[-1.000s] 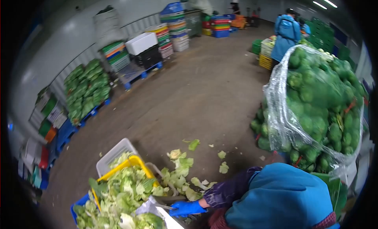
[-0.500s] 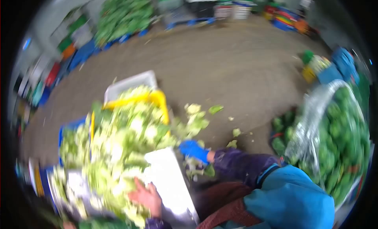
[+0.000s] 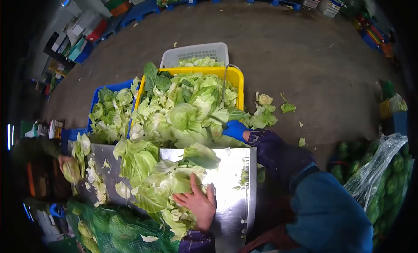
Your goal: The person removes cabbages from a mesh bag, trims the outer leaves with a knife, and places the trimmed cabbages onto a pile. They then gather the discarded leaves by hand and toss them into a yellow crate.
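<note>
My left hand, bare, lies with fingers spread against loose pale-green cabbage leaves on the steel table. My right hand, in a blue glove, is at the near right corner of the yellow crate, beside the leaves. Its fingers look curled and are partly hidden; what they hold, if anything, does not show. Cabbage leaves heap the yellow crate and spill over its near side onto the table. A large leaf lies at the table's far edge, between my hands.
A blue crate and a white crate also contain leaves. At left, another person's hand holds a cabbage. A green net sack of cabbages is in front; a plastic-wrapped cabbage pile stands right. Scraps litter the floor.
My view has swung left and down, so the crates appear further right and the other person's hand and cabbage show. My left hand remains on the leaves; my right stays beside the yellow crate.
</note>
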`<state>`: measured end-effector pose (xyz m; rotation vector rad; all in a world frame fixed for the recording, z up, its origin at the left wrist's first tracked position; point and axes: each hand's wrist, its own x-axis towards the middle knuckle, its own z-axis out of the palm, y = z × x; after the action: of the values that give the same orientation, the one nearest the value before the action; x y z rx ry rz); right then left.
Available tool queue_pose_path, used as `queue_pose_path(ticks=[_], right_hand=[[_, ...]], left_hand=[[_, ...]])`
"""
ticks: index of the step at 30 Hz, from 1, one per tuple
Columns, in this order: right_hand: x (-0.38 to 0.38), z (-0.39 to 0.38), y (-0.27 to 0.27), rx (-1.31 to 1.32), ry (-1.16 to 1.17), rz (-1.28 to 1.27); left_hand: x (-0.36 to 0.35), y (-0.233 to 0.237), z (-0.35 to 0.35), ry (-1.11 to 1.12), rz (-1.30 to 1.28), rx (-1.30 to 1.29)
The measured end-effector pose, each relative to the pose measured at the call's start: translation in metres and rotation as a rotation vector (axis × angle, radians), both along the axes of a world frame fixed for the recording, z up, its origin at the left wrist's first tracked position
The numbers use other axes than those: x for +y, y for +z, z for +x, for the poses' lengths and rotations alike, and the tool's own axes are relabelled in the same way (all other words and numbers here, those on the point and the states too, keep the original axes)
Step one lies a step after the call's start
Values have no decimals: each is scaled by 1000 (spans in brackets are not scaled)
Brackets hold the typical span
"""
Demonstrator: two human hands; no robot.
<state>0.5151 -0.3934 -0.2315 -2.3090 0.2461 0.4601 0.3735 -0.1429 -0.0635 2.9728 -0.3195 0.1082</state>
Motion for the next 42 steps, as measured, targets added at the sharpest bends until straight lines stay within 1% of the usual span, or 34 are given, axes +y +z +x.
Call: queue_pose_path(ticks=[2, 4, 6, 8, 10, 11, 13, 15, 16, 17, 18, 19, 20, 22, 24, 26, 27, 28, 29, 30, 31, 32, 33, 34, 36, 37, 39, 40, 42], right_hand=[[4, 8, -18, 23, -96, 173], [7, 15, -29, 72, -93, 161], [8, 15, -28, 195, -309, 505], [12, 13, -18, 225, -292, 548], [12, 5, -4, 256, -356, 733], [13, -2, 10, 264, -359, 733], [10, 0, 38, 300, -96, 615], [11, 31, 47, 203, 9, 402], [20, 50, 16, -214, -31, 296], [21, 54, 62, -64, -139, 575], [16, 65, 87, -34, -102, 710], [13, 72, 98, -4, -62, 847], [10, 70, 96, 2, -61, 852], [-4, 58, 92, -339, -156, 832], [-12, 28, 64, -521, -428, 962], [-26, -4, 16, -775, -544, 677], [-28, -12, -6, -768, -539, 678], [-28, -18, -27, -531, -806, 836], [-24, -20, -28, -272, -1066, 980], [-19, -16, -28, -268, -1066, 986], [-13, -8, -28, -188, -978, 942], [-4, -1, -16, -108, -887, 894], [3, 2, -1, -12, -745, 981], [13, 6, 2, -11, -742, 981], [25, 14, -1, 69, -388, 941], [25, 20, -1, 58, -385, 946], [20, 28, -8, 218, -244, 929], [13, 33, -11, 210, -242, 930], [2, 40, -25, 164, -121, 438]], left_hand=[[2, 0, 1, 11, -13, 27], [1, 0, 1, 3, -24, 48], [1, 2, 0, 3, -11, 62], [1, 4, 1, 0, 11, 67], [0, 3, 1, -13, 45, 25], [0, 3, -1, -13, 47, 33], [0, 2, 0, -12, 26, 27], [0, 2, 1, -10, 30, 24], [0, 1, 0, -5, 39, 21], [0, -1, -1, -8, 40, 27], [1, -2, -1, -8, 35, 20], [2, -3, -1, -8, 31, 14], [3, -3, -1, -5, 35, 19], [3, -2, 0, 8, -11, 50], [1, 0, 0, 5, 7, 43], [1, 0, 1, 6, 21, 39], [1, -1, 0, 7, 25, 40], [2, -2, 0, 6, 33, 42], [2, -1, 0, 9, 40, 46], [0, 1, 0, 4, 32, 48], [0, 2, 1, 1, 23, 46], [1, 1, 2, 5, 27, 46], [1, 1, 1, 15, 6, 56], [1, 1, 1, 23, -15, 65], [-1, 0, -1, 27, -23, 66], [0, 0, 1, 26, -26, 66], [1, 1, 0, 26, -17, 65], [0, 1, 1, 27, -11, 73], [0, 0, 1, 28, 8, 68]])
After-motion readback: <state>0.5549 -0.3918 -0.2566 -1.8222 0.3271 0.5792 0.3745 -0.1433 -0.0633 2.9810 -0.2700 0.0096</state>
